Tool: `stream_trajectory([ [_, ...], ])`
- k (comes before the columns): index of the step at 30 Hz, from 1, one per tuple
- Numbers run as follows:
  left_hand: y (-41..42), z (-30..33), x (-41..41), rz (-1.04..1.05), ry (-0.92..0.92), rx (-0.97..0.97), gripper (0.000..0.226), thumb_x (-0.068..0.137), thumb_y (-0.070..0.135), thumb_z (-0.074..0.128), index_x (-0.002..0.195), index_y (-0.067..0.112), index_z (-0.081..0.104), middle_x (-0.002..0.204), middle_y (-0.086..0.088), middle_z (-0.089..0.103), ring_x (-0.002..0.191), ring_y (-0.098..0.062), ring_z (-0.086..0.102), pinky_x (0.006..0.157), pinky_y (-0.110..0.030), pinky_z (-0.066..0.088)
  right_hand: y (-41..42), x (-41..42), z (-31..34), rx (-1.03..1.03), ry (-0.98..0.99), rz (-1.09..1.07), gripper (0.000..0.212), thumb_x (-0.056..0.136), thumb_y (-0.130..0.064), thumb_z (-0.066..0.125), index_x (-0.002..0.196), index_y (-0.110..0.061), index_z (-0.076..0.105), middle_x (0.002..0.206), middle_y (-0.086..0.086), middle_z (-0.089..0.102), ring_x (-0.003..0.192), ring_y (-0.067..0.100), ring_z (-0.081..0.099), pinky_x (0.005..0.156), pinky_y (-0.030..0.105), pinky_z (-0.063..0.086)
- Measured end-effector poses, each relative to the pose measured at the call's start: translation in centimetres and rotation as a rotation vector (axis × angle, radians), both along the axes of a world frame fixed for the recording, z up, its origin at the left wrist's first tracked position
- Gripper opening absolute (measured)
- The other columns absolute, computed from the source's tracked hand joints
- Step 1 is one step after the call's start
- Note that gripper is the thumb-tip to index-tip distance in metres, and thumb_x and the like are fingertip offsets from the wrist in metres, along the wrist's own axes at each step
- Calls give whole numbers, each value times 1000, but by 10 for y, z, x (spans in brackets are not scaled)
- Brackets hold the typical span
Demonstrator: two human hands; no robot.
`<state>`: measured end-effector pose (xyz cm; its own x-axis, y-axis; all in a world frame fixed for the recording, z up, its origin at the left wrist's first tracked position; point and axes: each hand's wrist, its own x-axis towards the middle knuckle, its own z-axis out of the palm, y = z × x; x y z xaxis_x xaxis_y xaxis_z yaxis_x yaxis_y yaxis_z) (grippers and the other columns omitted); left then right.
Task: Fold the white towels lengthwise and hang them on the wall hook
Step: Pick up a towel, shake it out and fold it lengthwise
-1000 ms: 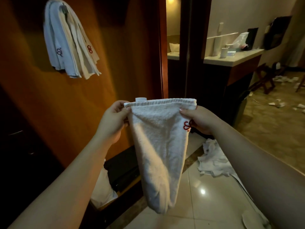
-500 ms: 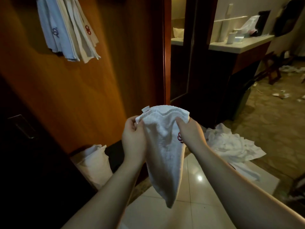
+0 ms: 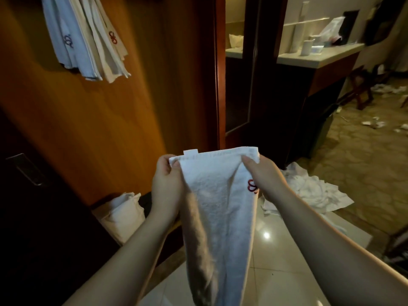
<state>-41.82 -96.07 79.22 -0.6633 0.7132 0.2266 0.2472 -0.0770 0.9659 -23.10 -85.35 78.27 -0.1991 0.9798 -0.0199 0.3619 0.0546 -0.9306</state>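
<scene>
**Towel held up, hook lies at ten o'clock**

The wooden wall (image 3: 106, 120) carries hung towels (image 3: 86, 38) at ten o'clock from the hands. The white towel (image 3: 218, 208) hangs down, long axis vertical. The left hand (image 3: 166, 186) and right hand (image 3: 263, 180) each pinch a top corner. The left hand seems nearer the wall.

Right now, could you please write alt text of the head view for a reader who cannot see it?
Two bare hands hold up a folded white terry towel by its top corners, the left hand and the right hand each pinching one. Several white towels with embroidered logos hang on the orange wooden wall at upper left; crumpled white linen lies on the floor.
</scene>
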Motion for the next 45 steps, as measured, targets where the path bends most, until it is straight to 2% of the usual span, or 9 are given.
stream_trajectory([
  [6, 7, 21, -14, -300, -80, 14, 6, 91, 37, 54, 92, 42, 58, 90, 9, 67, 80, -13, 66, 64, -29, 51, 10, 7, 20, 59, 81, 77, 28, 101, -45, 55, 108, -23, 70, 92, 0, 77, 89, 18, 74, 88, 38, 57],
  [10, 6, 38, -25, -531, -39, -83, 44, 73, 23, 68, 112, 36, 50, 109, 0, 65, 91, -17, 72, 77, -36, 62, 17, 14, 34, 84, 162, 95, 23, 99, -47, 58, 97, -28, 71, 87, -8, 78, 78, 10, 75, 75, 34, 58],
  [14, 12, 49, -29, -423, 40, -73, 40, 80, 8, 69, 111, 29, 58, 103, -1, 72, 94, -22, 71, 77, -37, 61, 22, 18, 42, 135, 147, 74, 32, 95, -58, 56, 95, -29, 71, 87, -10, 78, 76, 9, 75, 71, 32, 56],
  [17, 16, 55, -32, -509, -232, -13, 42, 79, 2, 73, 117, 19, 65, 100, 2, 77, 89, -16, 74, 64, -23, 58, 25, 15, 48, 128, 178, 48, 39, 93, -63, 54, 93, -28, 71, 85, -6, 78, 75, 12, 76, 75, 38, 58],
  [23, 26, 48, -30, -501, -602, -18, 59, 72, 1, 76, 126, 19, 62, 115, -12, 73, 104, -30, 72, 86, -44, 57, 22, 3, 49, 136, 88, -15, 45, 97, -64, 46, 89, -27, 71, 78, -7, 76, 67, 10, 73, 74, 40, 60],
  [29, 45, 24, 4, -129, -769, -96, 39, 86, 4, 70, 122, 18, 61, 103, -12, 75, 90, -32, 74, 75, -43, 62, 12, -21, 30, -135, 269, -118, 46, 102, -50, 49, 119, -12, 68, 100, 9, 74, 95, 28, 71, 96, 50, 55],
  [35, 50, 8, 44, 70, -386, -73, 26, 96, 21, 61, 77, 36, 55, 76, 9, 64, 69, -6, 61, 63, -28, 47, -13, -38, 11, -346, 437, -112, 57, 100, -58, 46, 137, -15, 58, 118, 12, 70, 109, 32, 67, 102, 52, 51],
  [38, 48, 2, 53, 39, -303, -81, 16, 96, 25, 62, 83, 34, 63, 69, 19, 68, 65, 4, 65, 47, -10, 43, -21, -43, 3, -280, 439, -65, 40, 101, -56, 44, 112, -27, 68, 102, 12, 75, 100, 32, 71, 95, 54, 55],
  [45, 37, 1, 54, -61, -109, -33, 21, 96, 32, 63, 78, 42, 66, 81, 36, 66, 76, 16, 62, 63, -18, 46, -19, -38, 1, 9, 227, -25, 36, 103, -51, 40, 108, -28, 67, 88, -5, 72, 66, -11, 63, 42, 5, 39],
])
